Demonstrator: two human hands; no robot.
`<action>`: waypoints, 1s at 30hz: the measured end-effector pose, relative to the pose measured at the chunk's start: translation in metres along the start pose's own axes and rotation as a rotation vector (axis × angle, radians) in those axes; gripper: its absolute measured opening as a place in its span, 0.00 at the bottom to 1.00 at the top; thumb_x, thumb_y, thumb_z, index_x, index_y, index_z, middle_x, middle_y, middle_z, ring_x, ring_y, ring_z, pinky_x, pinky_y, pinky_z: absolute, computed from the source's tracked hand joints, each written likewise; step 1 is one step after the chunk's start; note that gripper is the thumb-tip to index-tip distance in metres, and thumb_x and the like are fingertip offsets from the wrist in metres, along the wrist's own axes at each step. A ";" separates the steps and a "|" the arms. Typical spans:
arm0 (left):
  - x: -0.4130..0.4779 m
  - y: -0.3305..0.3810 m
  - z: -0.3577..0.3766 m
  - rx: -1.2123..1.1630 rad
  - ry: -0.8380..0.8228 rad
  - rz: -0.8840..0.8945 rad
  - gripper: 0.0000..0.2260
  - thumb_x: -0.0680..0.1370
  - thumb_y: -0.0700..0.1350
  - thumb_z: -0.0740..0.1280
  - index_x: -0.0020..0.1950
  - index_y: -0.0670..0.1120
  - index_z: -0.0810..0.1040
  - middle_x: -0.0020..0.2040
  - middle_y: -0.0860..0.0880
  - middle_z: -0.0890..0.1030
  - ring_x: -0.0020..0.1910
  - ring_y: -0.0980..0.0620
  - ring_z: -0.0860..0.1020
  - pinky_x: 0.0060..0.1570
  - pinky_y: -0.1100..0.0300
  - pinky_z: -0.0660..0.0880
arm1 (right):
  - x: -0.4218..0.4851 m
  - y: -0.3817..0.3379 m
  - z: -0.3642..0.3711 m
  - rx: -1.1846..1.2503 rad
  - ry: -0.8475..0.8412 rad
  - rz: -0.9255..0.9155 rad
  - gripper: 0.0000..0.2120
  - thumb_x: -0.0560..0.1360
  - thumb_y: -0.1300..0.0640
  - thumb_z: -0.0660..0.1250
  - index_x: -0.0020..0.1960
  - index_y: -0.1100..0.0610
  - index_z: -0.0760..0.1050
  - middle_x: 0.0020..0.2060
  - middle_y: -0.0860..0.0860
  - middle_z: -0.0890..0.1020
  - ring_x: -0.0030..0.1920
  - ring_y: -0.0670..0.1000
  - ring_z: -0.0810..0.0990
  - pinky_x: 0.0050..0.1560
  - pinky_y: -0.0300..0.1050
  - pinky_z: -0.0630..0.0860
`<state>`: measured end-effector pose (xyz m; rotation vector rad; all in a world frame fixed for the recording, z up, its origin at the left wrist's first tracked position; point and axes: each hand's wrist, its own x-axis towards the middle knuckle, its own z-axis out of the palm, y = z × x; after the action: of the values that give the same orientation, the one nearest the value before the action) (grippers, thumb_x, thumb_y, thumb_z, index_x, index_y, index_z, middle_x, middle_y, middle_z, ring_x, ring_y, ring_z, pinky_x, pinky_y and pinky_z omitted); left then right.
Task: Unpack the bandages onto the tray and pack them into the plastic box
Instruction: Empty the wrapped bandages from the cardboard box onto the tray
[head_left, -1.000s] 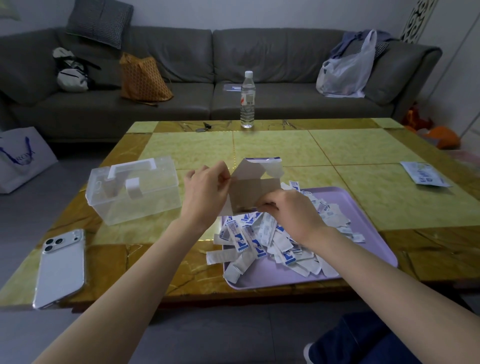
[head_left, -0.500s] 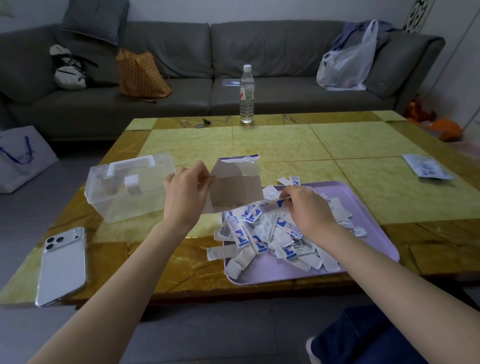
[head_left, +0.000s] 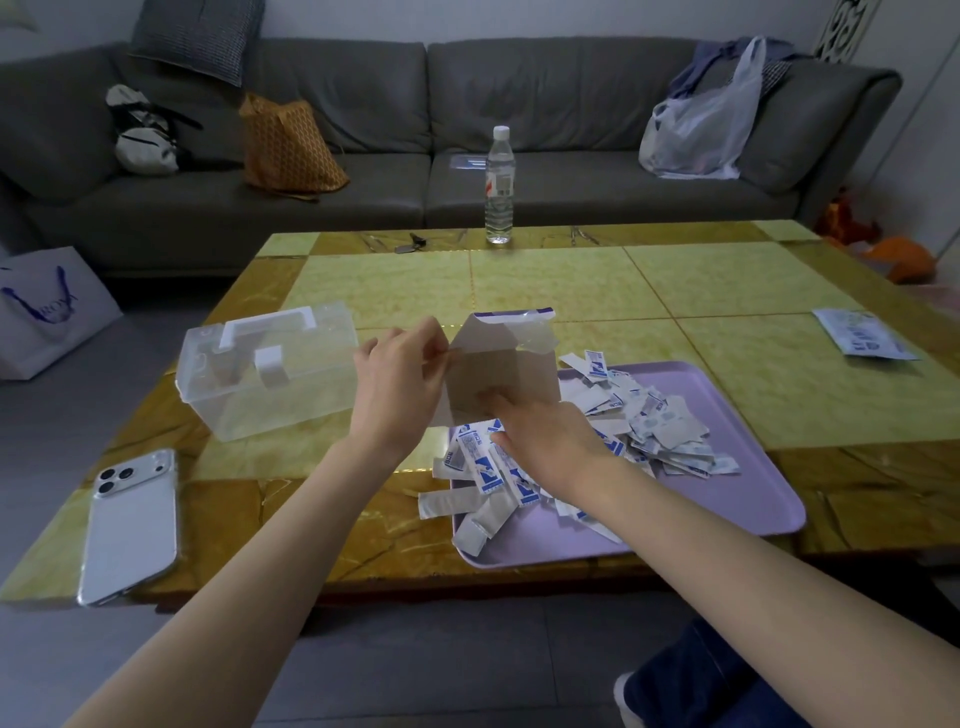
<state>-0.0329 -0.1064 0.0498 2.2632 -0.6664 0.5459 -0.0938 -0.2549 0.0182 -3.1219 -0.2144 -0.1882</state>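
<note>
I see the bandages (head_left: 628, 431) heaped loose in their white-and-blue wrappers on the lilac tray (head_left: 727, 525), which sits at the near right of the bench (head_left: 519, 280). A few wrappers spill over the tray's left rim onto the bench top. Over the tray's far left corner stands the opened cardboard carton (head_left: 501, 371), its flaps up and its brown inside facing me. My left hand (head_left: 397, 387) has its grip pinched narrow on the carton's left flap edge, thumb and fingers closed on the card. My right hand (head_left: 545, 441) lies over the near side of the pile with the fingers stretched forward, fingertips at the carton's lower edge; I cannot tell whether that grip holds a bandage or merely rests on the heap.

Just left of my left hand is the clear plastic box (head_left: 267, 371), lid shut, white handle and latch on top, standing on the bench apart from the tray. Nearer to me on the left lies a silver phone (head_left: 132, 525), face down. At the far edge stands a water bottle (head_left: 500, 187), and a flat printed packet (head_left: 860, 340) lies on the bench's right side. Beyond is a grey sofa (head_left: 467, 130) with bags on it.
</note>
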 end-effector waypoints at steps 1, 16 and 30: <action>0.000 0.000 0.000 -0.009 0.001 0.010 0.05 0.76 0.41 0.68 0.42 0.43 0.74 0.35 0.52 0.74 0.39 0.46 0.72 0.48 0.48 0.69 | 0.003 -0.001 0.001 -0.030 -0.002 0.006 0.16 0.79 0.62 0.58 0.66 0.53 0.66 0.58 0.49 0.76 0.53 0.56 0.78 0.37 0.44 0.65; -0.006 -0.027 -0.004 0.001 0.018 -0.047 0.08 0.76 0.40 0.67 0.40 0.46 0.69 0.34 0.55 0.71 0.38 0.46 0.72 0.46 0.48 0.70 | -0.011 0.009 0.008 0.195 0.293 -0.194 0.03 0.71 0.62 0.71 0.42 0.56 0.78 0.33 0.49 0.81 0.30 0.52 0.79 0.26 0.39 0.71; -0.023 -0.062 -0.013 -0.140 0.105 -0.635 0.07 0.79 0.45 0.63 0.45 0.41 0.72 0.36 0.52 0.73 0.37 0.51 0.72 0.33 0.60 0.68 | -0.011 0.030 0.025 0.208 0.159 0.159 0.07 0.80 0.54 0.57 0.51 0.57 0.71 0.44 0.49 0.79 0.37 0.51 0.75 0.31 0.40 0.66</action>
<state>-0.0165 -0.0519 0.0140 2.1370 0.0794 0.2866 -0.0979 -0.2862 -0.0083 -2.8829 0.0149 -0.3831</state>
